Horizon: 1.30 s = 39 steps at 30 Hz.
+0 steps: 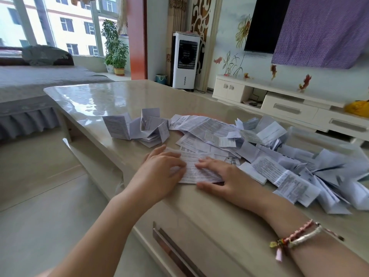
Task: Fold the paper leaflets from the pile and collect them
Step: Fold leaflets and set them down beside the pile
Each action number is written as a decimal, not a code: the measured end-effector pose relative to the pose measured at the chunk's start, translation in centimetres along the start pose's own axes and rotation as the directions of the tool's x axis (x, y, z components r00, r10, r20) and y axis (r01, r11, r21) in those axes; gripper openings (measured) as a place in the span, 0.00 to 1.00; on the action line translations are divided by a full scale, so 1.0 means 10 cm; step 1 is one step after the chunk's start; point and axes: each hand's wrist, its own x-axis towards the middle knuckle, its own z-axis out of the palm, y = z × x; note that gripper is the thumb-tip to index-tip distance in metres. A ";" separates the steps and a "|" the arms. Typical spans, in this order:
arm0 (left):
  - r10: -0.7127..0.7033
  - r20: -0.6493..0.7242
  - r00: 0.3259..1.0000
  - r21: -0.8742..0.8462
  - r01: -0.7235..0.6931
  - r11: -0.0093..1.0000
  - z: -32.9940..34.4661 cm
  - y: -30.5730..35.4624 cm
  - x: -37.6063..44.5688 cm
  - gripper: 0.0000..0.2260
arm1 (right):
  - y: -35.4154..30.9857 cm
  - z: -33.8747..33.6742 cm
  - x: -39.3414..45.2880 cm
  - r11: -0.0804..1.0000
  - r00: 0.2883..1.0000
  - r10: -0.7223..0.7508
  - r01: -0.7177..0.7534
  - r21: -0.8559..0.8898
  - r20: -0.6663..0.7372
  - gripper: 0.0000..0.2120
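Observation:
A printed white leaflet (196, 172) lies flat on the glossy beige table (103, 100) near its front edge. My left hand (159, 172) lies on the leaflet's left end, fingers bent over the paper edge. My right hand (223, 174) presses flat on its right part, fingers straight, thumb along the near edge. A big loose pile of unfolded leaflets (265, 148) spreads from behind my hands to the right. A small heap of folded leaflets (139, 128) stands at the back left of the pile.
A clear plastic box (323, 140) sits behind the pile on the right. A drawer handle (175, 254) shows on the table front below my arms. A bed is at left, a white cooler and TV cabinet stand beyond the table.

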 end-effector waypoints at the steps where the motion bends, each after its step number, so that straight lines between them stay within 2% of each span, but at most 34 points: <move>1: 0.010 0.061 0.998 0.012 -0.011 1.000 0.01 -0.01 -0.01 0.18 | 0.01 0.00 0.00 1.000 1.000 0.003 -0.003 -0.004 0.008 0.30; 5: 0.074 0.235 0.969 -0.026 -0.069 0.997 -0.05 -0.08 -0.03 0.40 | 0.03 0.00 0.03 0.999 1.000 -0.016 0.017 -0.030 0.020 0.30; 7: 0.078 0.242 0.967 -0.048 -0.068 0.997 -0.06 -0.13 -0.01 0.41 | 0.04 -0.01 0.03 0.997 0.999 -0.051 0.051 -0.062 -0.002 0.27; 11: 0.095 0.205 0.974 -0.064 -0.084 0.994 -0.07 -0.17 0.02 0.37 | 0.03 -0.01 0.01 0.990 0.996 -0.080 0.074 -0.118 -0.041 0.24; 14: 0.149 0.191 0.970 -0.058 -0.140 0.988 -0.10 -0.14 0.01 0.30 | 0.01 -0.01 0.00 0.990 0.993 -0.084 0.074 -0.118 -0.081 0.23; 17: 0.169 0.122 0.978 -0.083 -0.160 0.984 -0.15 -0.09 0.00 0.27 | 0.00 -0.03 0.01 0.993 0.982 -0.076 0.058 -0.104 -0.171 0.23; 19: 0.147 0.125 0.981 -0.107 -0.134 0.985 -0.17 -0.07 0.00 0.27 | 0.00 -0.03 0.01 0.995 0.967 -0.071 0.050 -0.089 -0.246 0.20; 21: 0.083 0.127 0.988 -0.178 -0.060 0.982 -0.17 -0.05 0.00 0.26 | -0.01 -0.05 0.01 0.998 0.949 -0.061 0.058 -0.020 -0.310 0.17; 25: -0.088 -0.015 0.996 -0.381 0.076 0.922 -0.14 -0.03 0.05 0.08 | -0.03 -0.05 0.02 0.980 0.924 0.055 0.022 0.195 -0.379 0.11; 31: -0.254 -0.091 0.963 -0.387 0.201 0.900 -0.02 0.02 0.08 0.08 | -0.01 -0.06 0.14 0.909 0.905 0.225 -0.060 0.414 -0.361 0.09; 34: -0.299 -0.124 0.946 -0.326 0.246 0.913 0.02 0.02 0.08 0.07 | 0.05 -0.05 0.16 0.923 0.909 0.266 -0.144 0.356 -0.322 0.09; 39: -0.285 -0.217 0.934 -0.192 0.245 0.950 0.11 0.04 0.04 0.06 | 0.04 0.00 0.17 0.984 0.952 0.178 -0.168 0.060 -0.250 0.09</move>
